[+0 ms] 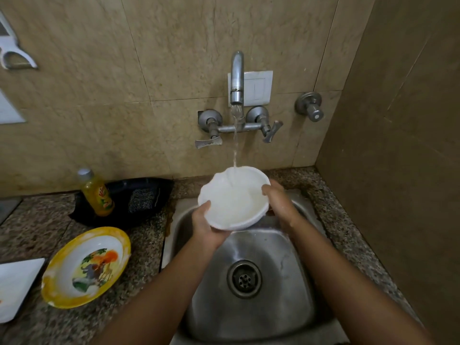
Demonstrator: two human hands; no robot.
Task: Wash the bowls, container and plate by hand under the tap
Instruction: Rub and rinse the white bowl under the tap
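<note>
Two bare forearms reach up from the near edge over the square stainless steel sink (286, 307), whose round drain sits in the basin floor. Both hands grip a white round plastic bowl (234, 197) above the sink's far part: the left hand (206, 225) cups its near left rim, thumb inside; the right hand (281, 202) clasps the right rim. Water from the grey metal wall tap (237, 78) falls into the bowl, which holds water. On the speckled granite counter at left lie a yellow-rimmed round plate with a cartoon picture (87, 267), soapy, and a white square container (17, 285); farther off, a yellow bottle (97, 192) stands in a black tray (124, 192)
</note>
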